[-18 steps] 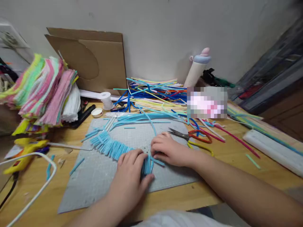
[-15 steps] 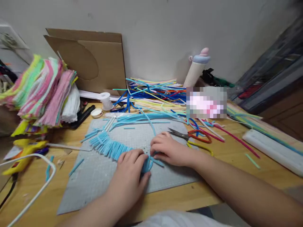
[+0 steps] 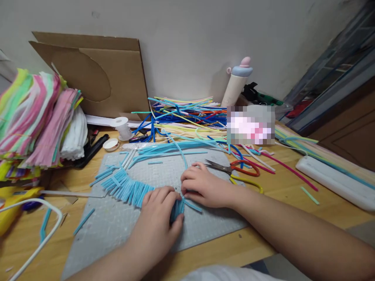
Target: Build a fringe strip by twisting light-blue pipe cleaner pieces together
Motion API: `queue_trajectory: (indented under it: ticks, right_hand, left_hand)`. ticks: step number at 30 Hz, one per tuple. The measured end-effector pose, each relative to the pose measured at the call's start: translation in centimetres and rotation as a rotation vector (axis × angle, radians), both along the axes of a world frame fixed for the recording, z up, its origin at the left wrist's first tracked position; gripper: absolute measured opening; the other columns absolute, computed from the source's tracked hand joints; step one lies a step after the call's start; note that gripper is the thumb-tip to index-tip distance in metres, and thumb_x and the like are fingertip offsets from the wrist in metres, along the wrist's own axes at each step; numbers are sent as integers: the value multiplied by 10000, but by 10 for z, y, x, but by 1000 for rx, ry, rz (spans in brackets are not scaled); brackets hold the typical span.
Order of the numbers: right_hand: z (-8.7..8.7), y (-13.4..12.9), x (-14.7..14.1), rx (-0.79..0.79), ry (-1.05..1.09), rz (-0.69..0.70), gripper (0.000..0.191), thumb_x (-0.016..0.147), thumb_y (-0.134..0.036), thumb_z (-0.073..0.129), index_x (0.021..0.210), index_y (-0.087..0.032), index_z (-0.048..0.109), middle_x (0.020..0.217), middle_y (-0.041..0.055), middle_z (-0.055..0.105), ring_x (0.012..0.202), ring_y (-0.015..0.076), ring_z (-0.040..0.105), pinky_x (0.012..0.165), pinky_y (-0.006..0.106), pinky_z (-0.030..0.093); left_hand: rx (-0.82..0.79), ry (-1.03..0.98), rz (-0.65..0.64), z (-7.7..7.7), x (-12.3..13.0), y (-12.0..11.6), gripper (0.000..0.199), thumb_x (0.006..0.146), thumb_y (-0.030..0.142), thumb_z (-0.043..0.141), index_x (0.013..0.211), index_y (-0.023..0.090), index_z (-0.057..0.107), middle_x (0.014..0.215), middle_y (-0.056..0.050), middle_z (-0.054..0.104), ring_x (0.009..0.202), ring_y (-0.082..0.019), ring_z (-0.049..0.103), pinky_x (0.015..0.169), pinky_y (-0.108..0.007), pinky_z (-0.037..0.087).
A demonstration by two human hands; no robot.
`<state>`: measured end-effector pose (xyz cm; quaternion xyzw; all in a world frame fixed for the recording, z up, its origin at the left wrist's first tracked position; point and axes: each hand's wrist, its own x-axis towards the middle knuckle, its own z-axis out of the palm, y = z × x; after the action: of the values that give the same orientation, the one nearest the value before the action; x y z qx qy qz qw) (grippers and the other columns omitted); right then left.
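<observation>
Light-blue pipe-cleaner fringe [image 3: 127, 189], in the head view, lying curved across the grey cutting mat [image 3: 111, 230] on the wooden surface [image 3: 213, 253]. Left hand [image 3: 155, 218] laid over the fringe's right end, fingers bent over the top, thumb along the near side, gripping the short stems between. Right hand [image 3: 205, 187] just beside that end, fingers curled and bunched together; cannot tell whether pinching the long blue stem [image 3: 193, 206] jutting out by the fingertips. Just beyond the right hand, scissors [image 3: 230, 169] with orange and yellow handles. Along the mat's far edge, a sheaf of light-blue pipe cleaners [image 3: 181, 147]; farther back, a mixed-colour heap [image 3: 187, 113]. To the left, near the cardboard [image 3: 125, 74], a white spool [image 3: 122, 128].
</observation>
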<state>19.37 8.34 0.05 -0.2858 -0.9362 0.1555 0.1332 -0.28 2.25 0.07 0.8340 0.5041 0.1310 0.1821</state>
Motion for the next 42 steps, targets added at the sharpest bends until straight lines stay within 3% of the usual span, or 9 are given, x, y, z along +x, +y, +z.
queue_trajectory:
  ticks: [6, 12, 21, 29, 37, 42]
  right_hand:
    - [2, 3, 1, -3, -20, 21, 97, 888, -215, 522, 899, -206, 618, 950, 34, 589, 966, 175, 486, 955, 413, 203]
    - [2, 3, 3, 9, -49, 5, 119, 906, -214, 503, 853, -195, 609, 924, 23, 592, 946, 166, 482, 939, 397, 215]
    - [1, 1, 2, 18, -57, -4, 118, 910, -214, 491, 878, -192, 603, 921, 30, 595, 942, 169, 479, 937, 400, 226]
    - [2, 1, -1, 49, -90, -2, 166, 926, -185, 442, 893, -196, 604, 923, 33, 612, 960, 177, 487, 980, 441, 181]
    - [0, 1, -1, 45, -95, -3, 164, 937, -217, 437, 897, -204, 596, 940, 30, 614, 968, 176, 490, 989, 443, 190]
    - [4, 0, 3, 79, -68, -27, 127, 927, -227, 469, 955, -223, 593, 1122, 41, 582, 1097, 199, 455, 1005, 465, 173]
  left_hand:
    - [41, -30, -28, -5, -4, -3, 283, 793, 175, 555, 1061, 263, 526, 1139, -25, 555, 1057, -236, 485, 904, -449, 323]
    - [76, 10, -146, 0, -8, -5, 133, 871, 205, 522, 964, 275, 585, 1060, 14, 603, 979, -208, 519, 845, -410, 351]
    - [190, 48, -188, 0, -7, -5, 140, 877, 218, 525, 952, 275, 628, 973, 9, 632, 897, -198, 542, 796, -389, 369]
    - [167, 125, -225, 5, -4, -5, 170, 873, 173, 497, 919, 239, 647, 969, -15, 629, 915, -210, 543, 783, -386, 392]
    - [48, -92, -174, 7, -12, 2, 241, 889, 173, 441, 1039, 273, 600, 1060, -24, 615, 991, -188, 542, 888, -394, 355]
    - [66, -37, -93, 2, -17, 14, 365, 806, 266, 590, 1167, 268, 537, 1210, -50, 567, 1120, -247, 496, 973, -458, 304]
